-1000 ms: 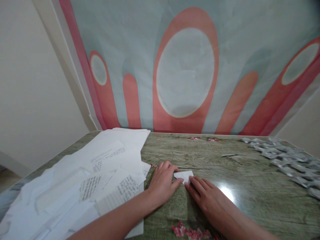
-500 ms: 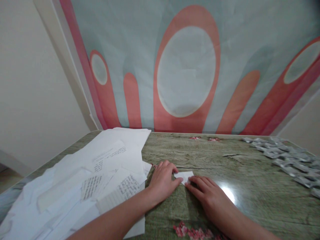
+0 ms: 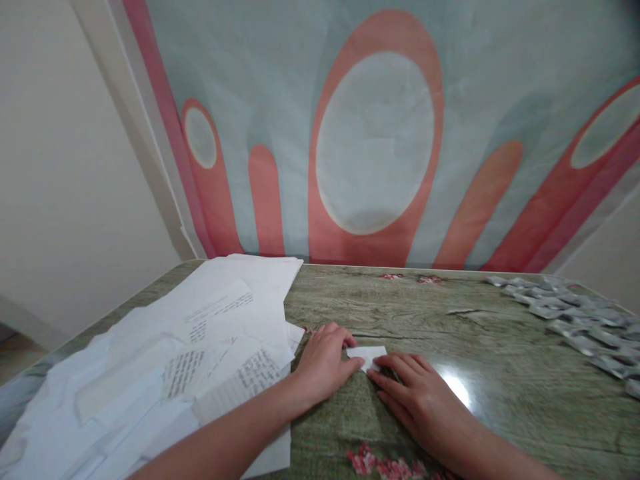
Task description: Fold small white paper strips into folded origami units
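A small white piece of folded paper lies on the wood-patterned table between my two hands. My left hand grips its left side, the thumb at the near edge and the fingers curled at the far corner. On the right side, my right hand pinches the paper with its fingertips, which hide that end. The fold's exact shape is too small to make out.
A wide pile of white paper sheets, some with writing, covers the left of the table. Along the right edge lie several grey folded pieces in overlapping rows. A grey-and-red printed sheet hangs behind the table.
My right hand has shifted slightly left along the paper, and its lower fingers show more. My left hand keeps nearly the same place at the paper's left side.
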A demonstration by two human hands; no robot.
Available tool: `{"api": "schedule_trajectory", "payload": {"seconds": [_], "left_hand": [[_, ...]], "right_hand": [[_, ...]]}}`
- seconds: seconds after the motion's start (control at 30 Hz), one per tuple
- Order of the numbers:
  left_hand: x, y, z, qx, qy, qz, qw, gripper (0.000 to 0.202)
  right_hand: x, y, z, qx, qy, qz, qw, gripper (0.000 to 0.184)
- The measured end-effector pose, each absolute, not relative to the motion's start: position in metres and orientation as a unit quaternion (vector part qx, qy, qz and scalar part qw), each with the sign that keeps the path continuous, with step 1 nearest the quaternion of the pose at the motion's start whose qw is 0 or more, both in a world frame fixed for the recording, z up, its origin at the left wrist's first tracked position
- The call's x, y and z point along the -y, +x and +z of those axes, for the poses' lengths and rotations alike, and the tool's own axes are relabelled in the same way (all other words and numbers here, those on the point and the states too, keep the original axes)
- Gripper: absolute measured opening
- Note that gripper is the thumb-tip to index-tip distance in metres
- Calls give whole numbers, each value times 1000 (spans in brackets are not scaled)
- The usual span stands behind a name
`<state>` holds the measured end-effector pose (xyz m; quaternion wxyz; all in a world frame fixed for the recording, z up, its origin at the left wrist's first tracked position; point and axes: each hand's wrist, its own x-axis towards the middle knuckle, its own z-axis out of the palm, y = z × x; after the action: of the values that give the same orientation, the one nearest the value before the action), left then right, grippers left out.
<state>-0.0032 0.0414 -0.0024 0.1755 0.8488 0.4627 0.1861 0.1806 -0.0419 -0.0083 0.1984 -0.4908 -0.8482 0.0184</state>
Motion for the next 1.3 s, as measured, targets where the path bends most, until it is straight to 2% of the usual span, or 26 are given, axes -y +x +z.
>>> {"api": "schedule_trajectory", "payload": {"seconds": [0.67, 1.3], "left_hand": [[-45, -5, -2, -460, 845, 176, 209, 20], [-40, -7, -3, -436, 841, 218, 234, 19]], "right_hand": [[43, 181, -13, 849, -483, 36, 211, 28], [42, 183, -16, 851, -480, 35, 210, 29]]}}
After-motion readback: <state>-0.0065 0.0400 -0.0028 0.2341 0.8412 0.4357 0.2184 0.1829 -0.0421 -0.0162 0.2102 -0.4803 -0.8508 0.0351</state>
